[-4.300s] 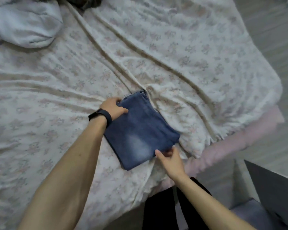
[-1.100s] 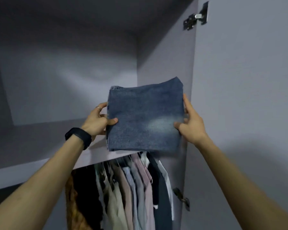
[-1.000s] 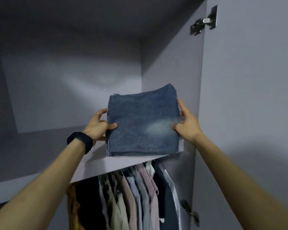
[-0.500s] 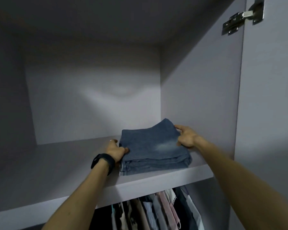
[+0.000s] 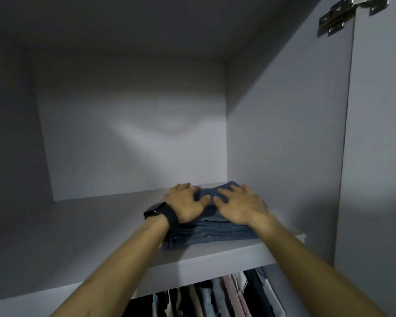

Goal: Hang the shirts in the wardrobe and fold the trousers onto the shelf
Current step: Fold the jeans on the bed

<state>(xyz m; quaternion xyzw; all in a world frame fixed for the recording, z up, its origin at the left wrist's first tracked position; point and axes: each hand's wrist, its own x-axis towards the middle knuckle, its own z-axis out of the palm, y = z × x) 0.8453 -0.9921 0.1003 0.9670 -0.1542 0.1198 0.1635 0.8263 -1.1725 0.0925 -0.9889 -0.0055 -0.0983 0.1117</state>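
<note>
Pressing down on the folded jeans (image 5: 206, 236) with both palms: left hand (image 5: 185, 205) on the left half, right hand (image 5: 238, 208) on the right half, with fingers straight and a little spread, laid flat on the denim and curled round nothing. Wearing a black wristband (image 5: 162, 213) on the left wrist.

Lying as a thick stack at the right end of the wardrobe shelf (image 5: 89, 227), near the front edge and close to the right side wall (image 5: 284, 145), though whether touching that wall cannot be told.

Probably finishing the placing of this pair. Press evenly to settle the layers and flatten the bulge at the near fold. Push the stack a touch deeper to keep the front corner away from the lip. Lift both hands straight up rather than dragging back, to avoid pulling the top layer askew.

Working on a smooth pale grey board, likely slippery under denim, so expect easy sliding. Looking into a dim grey compartment with a soft patch of light on the back wall (image 5: 133, 138), a metal hinge (image 5: 338, 18) at top right beside the open door (image 5: 380, 156), and hanging shirts (image 5: 215, 296) packed close under the shelf
</note>
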